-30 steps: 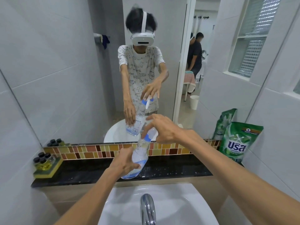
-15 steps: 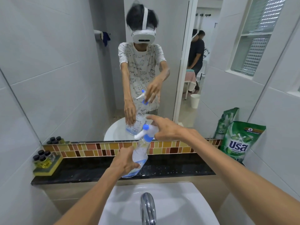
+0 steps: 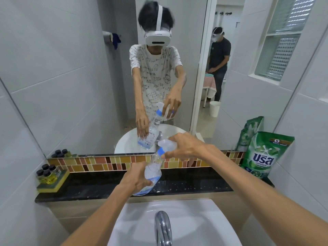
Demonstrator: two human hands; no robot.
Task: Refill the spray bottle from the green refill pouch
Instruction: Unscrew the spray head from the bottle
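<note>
A clear spray bottle (image 3: 154, 170) with a blue collar and a little liquid at its bottom is tilted over the black ledge (image 3: 195, 185). My left hand (image 3: 136, 178) grips its body. My right hand (image 3: 186, 146) is closed around the white spray head (image 3: 166, 144) on top of the bottle. The green refill pouch (image 3: 264, 155) stands upright at the right end of the ledge, against the wall, apart from both hands.
A white basin (image 3: 134, 221) with a chrome tap (image 3: 162, 226) lies below the ledge. Several small dark-capped bottles (image 3: 47, 174) sit on a sponge at the ledge's left end. A mirror (image 3: 71, 77) above the tile strip reflects me and another person behind.
My right hand has turned on the spray head: its nozzle swung from pointing left to sitting under my fingers. The bottle stays tilted in my left hand. The view shifted slightly.
</note>
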